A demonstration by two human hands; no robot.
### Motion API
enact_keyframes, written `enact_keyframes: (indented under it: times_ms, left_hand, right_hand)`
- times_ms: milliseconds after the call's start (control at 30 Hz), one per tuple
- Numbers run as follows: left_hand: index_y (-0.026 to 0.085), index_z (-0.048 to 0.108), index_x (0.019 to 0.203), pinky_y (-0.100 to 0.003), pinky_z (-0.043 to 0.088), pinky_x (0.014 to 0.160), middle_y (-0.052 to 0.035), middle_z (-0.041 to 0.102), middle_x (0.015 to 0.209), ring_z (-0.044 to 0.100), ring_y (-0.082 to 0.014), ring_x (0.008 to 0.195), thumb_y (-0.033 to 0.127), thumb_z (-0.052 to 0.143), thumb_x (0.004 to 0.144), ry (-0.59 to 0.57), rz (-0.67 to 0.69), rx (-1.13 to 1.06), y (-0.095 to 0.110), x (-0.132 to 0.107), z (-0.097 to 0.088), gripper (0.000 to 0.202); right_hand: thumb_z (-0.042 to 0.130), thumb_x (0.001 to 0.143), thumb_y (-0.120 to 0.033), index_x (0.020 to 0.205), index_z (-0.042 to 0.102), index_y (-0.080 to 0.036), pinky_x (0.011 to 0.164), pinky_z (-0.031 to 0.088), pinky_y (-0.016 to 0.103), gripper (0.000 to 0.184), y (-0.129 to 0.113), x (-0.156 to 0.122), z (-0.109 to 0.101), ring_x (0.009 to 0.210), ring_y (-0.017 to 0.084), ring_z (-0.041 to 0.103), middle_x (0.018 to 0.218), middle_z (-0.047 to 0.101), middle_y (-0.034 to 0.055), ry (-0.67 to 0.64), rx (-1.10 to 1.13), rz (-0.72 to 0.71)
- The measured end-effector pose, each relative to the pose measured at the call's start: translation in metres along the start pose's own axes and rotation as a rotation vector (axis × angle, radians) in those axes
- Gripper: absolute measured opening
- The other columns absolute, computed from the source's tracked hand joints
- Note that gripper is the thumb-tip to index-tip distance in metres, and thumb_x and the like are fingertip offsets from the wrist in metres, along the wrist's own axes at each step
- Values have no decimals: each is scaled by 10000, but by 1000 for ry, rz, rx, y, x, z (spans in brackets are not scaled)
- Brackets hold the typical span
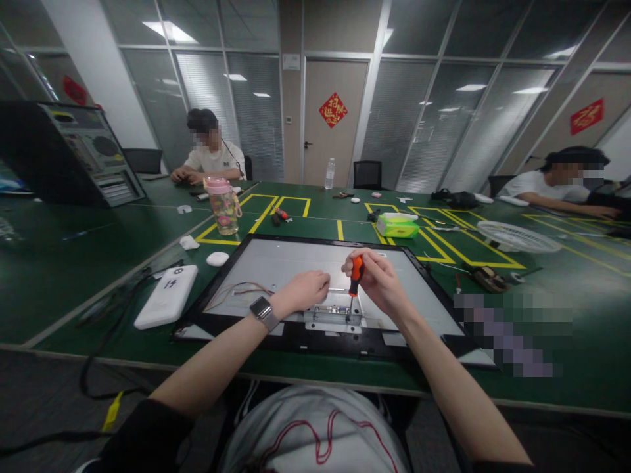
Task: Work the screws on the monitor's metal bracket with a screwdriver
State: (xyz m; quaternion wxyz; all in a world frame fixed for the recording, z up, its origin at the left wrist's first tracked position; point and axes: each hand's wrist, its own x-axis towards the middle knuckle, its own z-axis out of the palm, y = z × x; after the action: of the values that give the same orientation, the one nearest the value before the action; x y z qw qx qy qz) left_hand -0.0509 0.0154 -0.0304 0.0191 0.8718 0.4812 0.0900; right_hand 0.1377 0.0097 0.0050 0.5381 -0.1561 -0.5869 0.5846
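An orange-and-black screwdriver is gripped near its top in my right hand, its shaft pointing down. The tip meets the right part of a metal bracket assembly on the back of a black-framed display panel. My left hand, with a watch on the wrist, lies over the left side of that assembly. Its fingers are curled together, and whatever they hold is hidden beneath them. Thin coloured wires run across the panel to the left of this hand. The panel lies flat on the green table.
Left of the panel lie a white power bank and a round white object. A pink-lidded bottle, a green tissue pack and a white fan grille stand or lie beyond. Two people sit across the table; a computer case stands far left.
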Motion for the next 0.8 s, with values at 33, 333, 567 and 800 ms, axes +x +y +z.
enact_keyframes:
  times_ms: [33,333,567,800]
  left_hand:
    - [161,591,935,-315,474,750,-88,675,942,629,-217,862,223,380,973,1,-4,-3,0,0,0,224]
    - [163,593,951,-322,476,768,-94,668,960,624,-220,870,230,364,975,-1,6,-2,-1,1,2,240]
    - [166,587,943,-322,471,744,-88,670,932,629,-220,847,239,375,971,22,11,-10,-2,0,3,226]
    - [160,591,952,-323,471,759,-97,677,963,635,-223,876,228,363,977,16,19,-24,-1,1,1,239]
  right_hand:
    - [698,840,-446,867,709,-229,690,468,310,219,0,0,0,682,157,550,736,602,12,-1,24,9]
    - [778,757,-449,781,716,-230,712,491,297,229,1,1,-1,761,165,578,776,601,14,50,-97,-71]
    - [640,873,-475,1011,704,-219,653,497,322,298,2,-1,-1,628,153,569,735,620,14,-2,-43,6]
    - [625,892,-457,991,726,-220,594,467,287,276,0,0,-2,666,157,608,778,662,35,-21,-54,-20]
